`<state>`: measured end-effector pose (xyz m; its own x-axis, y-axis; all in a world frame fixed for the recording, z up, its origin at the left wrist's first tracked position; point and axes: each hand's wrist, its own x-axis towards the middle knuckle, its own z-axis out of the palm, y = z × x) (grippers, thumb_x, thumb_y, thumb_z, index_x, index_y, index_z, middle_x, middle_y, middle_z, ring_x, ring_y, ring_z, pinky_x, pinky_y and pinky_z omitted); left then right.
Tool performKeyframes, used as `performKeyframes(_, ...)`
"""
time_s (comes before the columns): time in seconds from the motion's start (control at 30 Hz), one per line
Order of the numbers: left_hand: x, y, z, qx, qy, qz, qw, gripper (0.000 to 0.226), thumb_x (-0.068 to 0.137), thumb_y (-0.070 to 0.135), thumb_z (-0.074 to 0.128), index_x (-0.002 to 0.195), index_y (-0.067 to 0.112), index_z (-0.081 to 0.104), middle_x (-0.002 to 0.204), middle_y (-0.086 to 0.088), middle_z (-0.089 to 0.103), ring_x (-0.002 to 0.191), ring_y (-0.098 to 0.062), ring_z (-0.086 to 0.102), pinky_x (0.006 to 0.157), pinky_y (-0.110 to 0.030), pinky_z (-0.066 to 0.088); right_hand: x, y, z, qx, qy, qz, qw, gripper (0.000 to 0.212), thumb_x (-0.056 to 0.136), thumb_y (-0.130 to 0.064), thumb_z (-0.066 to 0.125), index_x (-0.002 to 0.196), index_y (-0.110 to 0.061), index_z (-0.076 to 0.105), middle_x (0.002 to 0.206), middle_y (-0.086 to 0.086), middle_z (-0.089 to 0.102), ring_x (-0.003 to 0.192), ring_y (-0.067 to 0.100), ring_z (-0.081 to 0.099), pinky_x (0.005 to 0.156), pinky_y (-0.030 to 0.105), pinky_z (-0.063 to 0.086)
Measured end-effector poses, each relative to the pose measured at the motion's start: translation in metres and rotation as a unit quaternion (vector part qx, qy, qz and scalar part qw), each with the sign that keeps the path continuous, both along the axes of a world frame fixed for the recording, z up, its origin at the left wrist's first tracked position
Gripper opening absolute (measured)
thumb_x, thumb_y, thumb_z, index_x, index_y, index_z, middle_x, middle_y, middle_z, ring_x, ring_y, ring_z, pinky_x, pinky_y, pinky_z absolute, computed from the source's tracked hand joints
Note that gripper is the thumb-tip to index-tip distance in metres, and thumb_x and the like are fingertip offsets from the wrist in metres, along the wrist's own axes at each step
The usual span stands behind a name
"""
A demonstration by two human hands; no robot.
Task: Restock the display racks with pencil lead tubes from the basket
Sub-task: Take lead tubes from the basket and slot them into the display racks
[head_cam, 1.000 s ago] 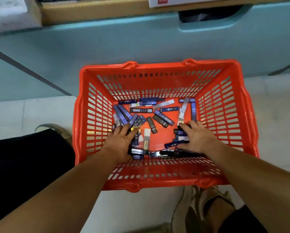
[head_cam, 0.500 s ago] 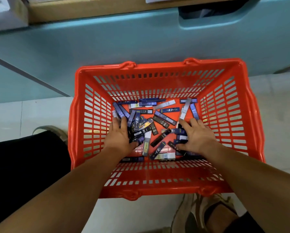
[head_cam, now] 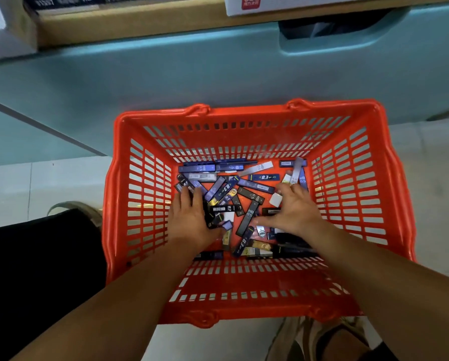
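The left hand (head_cam: 192, 220) lies flat with straight fingers pressed onto the left side of a loose heap of small flat pencil lead tubes (head_cam: 263, 177), dark blue, black and white. It grips none of them. The right hand (head_cam: 293, 212) is spread wide over the right side of the heap, thumb stretched towards the middle, fingers relaxed and not curled round anything. A short white tube (head_cam: 275, 199) sits just beside its fingers; whether it is touched cannot be told. Between the two hands a long black tube marked HB (head_cam: 248, 217) lies at a slant among others crossing it.

All the tubes rest on the bottom of an orange-red slotted plastic basket (head_cam: 145, 204), more of them lined along its far wall. The basket stands on a pale tiled floor (head_cam: 61, 183), close against a teal cabinet base (head_cam: 166, 74). Above that runs a wooden shelf edge (head_cam: 140, 24) carrying a white box with a red logo (head_cam: 270, 3). A black trouser leg (head_cam: 35, 256) is at the left, and a beige shoe (head_cam: 309, 340) shows below the basket.
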<state>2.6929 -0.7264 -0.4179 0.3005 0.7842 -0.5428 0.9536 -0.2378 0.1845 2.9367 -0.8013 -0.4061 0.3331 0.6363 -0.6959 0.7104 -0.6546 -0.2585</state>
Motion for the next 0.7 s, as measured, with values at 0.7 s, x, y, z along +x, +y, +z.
performKeyframes(0.7, 0.027, -0.001, -0.018, 0.006, 0.027, 0.157, 0.987, 0.143, 0.055, 0.08, 0.081, 0.158, 0.024, 0.0, 0.146, -0.016, 0.028, 0.135, -0.037, 0.03, 0.112, -0.048, 0.037, -0.005, 0.031, -0.025, 0.091, -0.053, -0.218, 0.97, 0.109, 0.077, -0.053, 0.084, 0.159, -0.024, 0.019, 0.157, 0.013, 0.029, 0.146, 0.033, 0.03, 0.12, 0.049, 0.032)
